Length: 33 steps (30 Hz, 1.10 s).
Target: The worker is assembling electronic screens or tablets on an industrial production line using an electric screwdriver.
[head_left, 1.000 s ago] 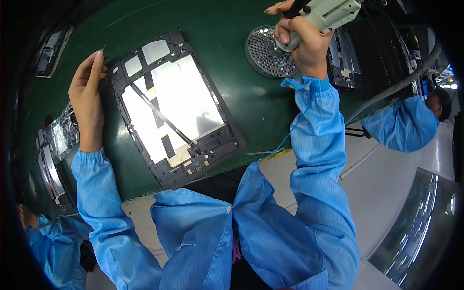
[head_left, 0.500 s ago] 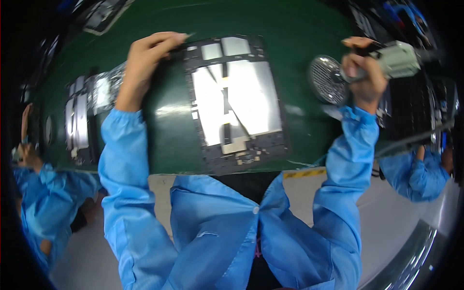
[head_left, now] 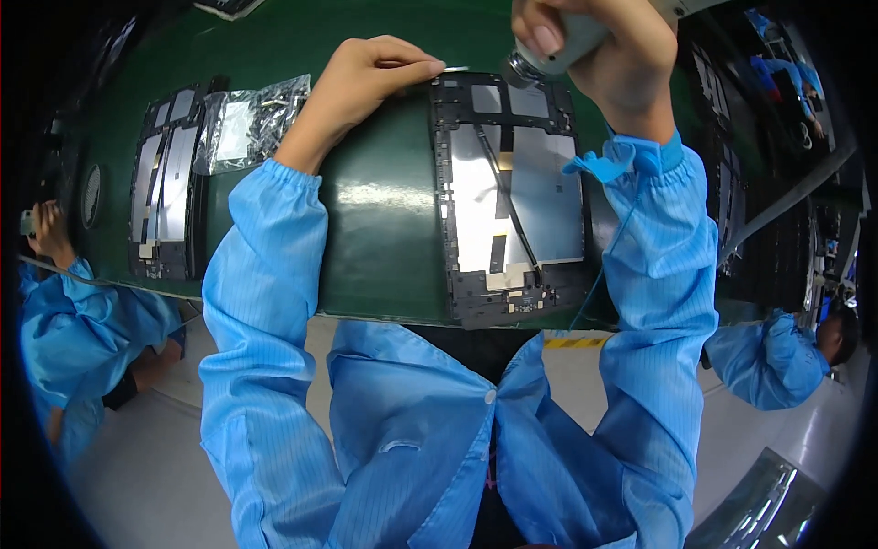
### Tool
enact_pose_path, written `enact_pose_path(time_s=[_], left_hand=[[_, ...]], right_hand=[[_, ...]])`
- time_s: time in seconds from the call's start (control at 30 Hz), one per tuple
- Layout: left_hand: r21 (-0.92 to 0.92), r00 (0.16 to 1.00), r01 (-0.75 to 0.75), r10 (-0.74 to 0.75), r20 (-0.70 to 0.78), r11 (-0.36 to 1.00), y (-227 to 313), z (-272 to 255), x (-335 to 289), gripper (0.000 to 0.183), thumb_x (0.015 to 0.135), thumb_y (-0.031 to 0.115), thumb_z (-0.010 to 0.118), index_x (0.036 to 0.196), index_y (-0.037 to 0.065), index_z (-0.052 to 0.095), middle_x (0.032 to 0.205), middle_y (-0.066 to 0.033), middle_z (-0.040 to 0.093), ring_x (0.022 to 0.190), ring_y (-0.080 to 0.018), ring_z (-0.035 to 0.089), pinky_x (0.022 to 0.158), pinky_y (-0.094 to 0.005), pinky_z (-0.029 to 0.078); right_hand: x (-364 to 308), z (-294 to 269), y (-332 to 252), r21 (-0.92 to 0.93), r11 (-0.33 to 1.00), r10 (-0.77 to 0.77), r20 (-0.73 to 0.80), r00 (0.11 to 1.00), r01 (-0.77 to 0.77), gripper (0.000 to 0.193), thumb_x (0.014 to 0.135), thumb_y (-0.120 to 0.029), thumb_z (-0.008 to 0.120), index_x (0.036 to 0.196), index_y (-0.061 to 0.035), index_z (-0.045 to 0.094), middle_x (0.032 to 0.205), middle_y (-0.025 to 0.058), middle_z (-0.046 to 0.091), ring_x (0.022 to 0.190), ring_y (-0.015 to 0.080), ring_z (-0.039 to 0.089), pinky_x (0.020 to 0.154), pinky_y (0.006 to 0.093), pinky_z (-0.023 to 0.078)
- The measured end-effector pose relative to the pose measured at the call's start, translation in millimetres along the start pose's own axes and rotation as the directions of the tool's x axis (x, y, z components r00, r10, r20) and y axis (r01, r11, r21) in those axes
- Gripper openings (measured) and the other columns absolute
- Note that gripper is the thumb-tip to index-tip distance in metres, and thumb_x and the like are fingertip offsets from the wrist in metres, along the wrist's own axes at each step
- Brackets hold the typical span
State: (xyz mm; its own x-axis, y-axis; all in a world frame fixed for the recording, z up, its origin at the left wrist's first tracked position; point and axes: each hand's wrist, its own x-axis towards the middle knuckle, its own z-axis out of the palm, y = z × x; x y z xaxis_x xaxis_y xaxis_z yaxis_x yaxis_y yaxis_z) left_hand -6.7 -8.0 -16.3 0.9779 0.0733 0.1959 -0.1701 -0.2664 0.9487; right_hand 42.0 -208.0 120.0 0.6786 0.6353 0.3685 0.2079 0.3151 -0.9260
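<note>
Left hand (head_left: 366, 80) pinched shut, thumb to fingers, on a thin piece (head_left: 457, 69) at the opened tablet's (head_left: 553, 201) upper-left corner; piece too small to identify. Right hand (head_left: 629, 62) wrapped round a pale tool (head_left: 583, 44), metal end by the tablet's top edge, contact unclear. Tablet lies at the tabletop's (head_left: 380, 242) near edge; bare green leftward, then clear plastic bag (head_left: 251, 133), second device (head_left: 174, 197). Tool's rear cut off above; right hand covers tablet's upper-right corner. Tablet: black frame, silvery panels, dark diagonal strip (head_left: 510, 206).
</note>
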Motion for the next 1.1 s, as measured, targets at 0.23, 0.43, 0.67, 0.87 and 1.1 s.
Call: enact_pose_path(time_s=[0.23,0.43,0.67,0.87,1.1], left_hand=[[0.061,1.0,0.012,-0.011,-0.009,0.998,-4,5,0,0.022,0.088,0.02,0.073,0.098,0.0,0.075,0.082,-0.0037,0.069,0.071,-0.0086,0.057,0.063,-0.0227,0.045],[0.077,1.0,-0.006,0.006,0.008,0.997,-3,-1,1,0.03,0.083,0.026,0.075,0.097,-0.001,0.075,0.081,-0.0099,0.072,0.073,-0.0133,0.065,0.065,-0.027,0.05],[0.018,0.997,0.026,-0.027,0.073,0.999,-4,-4,4,0.026,0.09,0.021,0.068,0.097,-0.003,0.074,0.08,-0.0064,0.069,0.077,-0.0123,0.064,0.07,-0.024,0.05],[-0.162,0.989,0.106,-0.087,0.118,0.981,13,-8,1,0.016,0.084,0.01,0.07,0.088,-0.006,0.072,0.07,-0.0034,0.066,0.063,-0.0101,0.057,0.059,-0.0264,0.046],[-0.133,0.991,0.094,-0.08,0.111,0.987,12,-10,0,0.019,0.084,0.011,0.071,0.091,-0.007,0.073,0.071,-0.0055,0.068,0.063,-0.0112,0.058,0.061,-0.0273,0.048]], right_hand=[[26,11,45,-0.004,1.0,-0.022,-0.049,0.999,0.022,0.025,0.078,-0.009,0.049,0.092,0.0069,0.06,0.076,0.0146,0.062,0.051,0.014,0.052,0.049,0.0284,0.045],[28,7,67,0.089,0.996,-0.01,-0.003,1.0,0.011,0.02,0.077,-0.005,0.048,0.09,0.0058,0.058,0.07,0.0142,0.06,0.047,0.0144,0.047,0.05,0.029,0.045],[25,11,83,0.109,0.993,-0.032,-0.024,0.999,0.035,0.02,0.077,-0.004,0.048,0.095,0.0045,0.054,0.087,0.0196,0.062,0.049,0.015,0.048,0.049,0.0299,0.045],[25,13,88,0.118,0.992,-0.038,-0.08,0.996,0.047,0.02,0.079,-0.006,0.048,0.097,0.0018,0.053,0.092,0.0199,0.062,0.048,0.0144,0.046,0.048,0.0295,0.044],[26,11,90,0.125,0.991,-0.033,-0.037,0.999,0.037,0.019,0.08,-0.007,0.049,0.097,0.0004,0.052,0.093,0.0183,0.06,0.048,0.0126,0.044,0.049,0.0277,0.042]])
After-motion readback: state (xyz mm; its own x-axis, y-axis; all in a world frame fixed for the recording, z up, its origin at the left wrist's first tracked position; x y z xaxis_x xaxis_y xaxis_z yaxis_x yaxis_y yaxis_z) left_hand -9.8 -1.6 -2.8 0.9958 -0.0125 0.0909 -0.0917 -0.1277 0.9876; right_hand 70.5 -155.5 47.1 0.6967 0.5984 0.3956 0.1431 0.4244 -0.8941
